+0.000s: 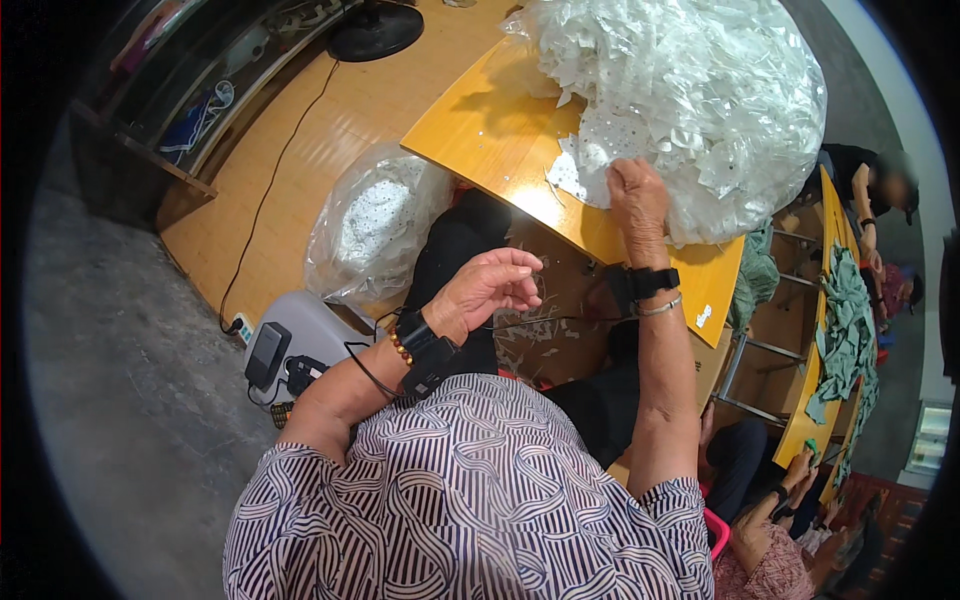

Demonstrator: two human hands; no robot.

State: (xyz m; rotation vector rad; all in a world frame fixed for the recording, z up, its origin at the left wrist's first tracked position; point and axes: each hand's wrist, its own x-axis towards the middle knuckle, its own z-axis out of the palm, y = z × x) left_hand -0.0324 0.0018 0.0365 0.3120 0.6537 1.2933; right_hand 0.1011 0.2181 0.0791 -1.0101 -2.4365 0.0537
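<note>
My right hand (638, 196) is closed at the near edge of a big heap of white, translucent plastic pieces (690, 95), which spills from a clear bag on the yellow table (480, 125). What its fingers pinch, if anything, is too small to make out. Beside it lie a few flat white dotted pieces (568, 172) and a thin sliver. My left hand (497, 284) hovers above my lap, short of the table edge. Its fingers are loosely curled and apart, with nothing visible in them. To its left, a clear plastic bag (375, 225) contains white dotted pieces.
Left of my lap stands a grey plastic stool (300, 335) carrying a black device and cables. A black cord (268, 190) crosses the floor to a power strip. Scraps litter the floor under the table. At right, people sit by tables heaped with green cloth (848, 320).
</note>
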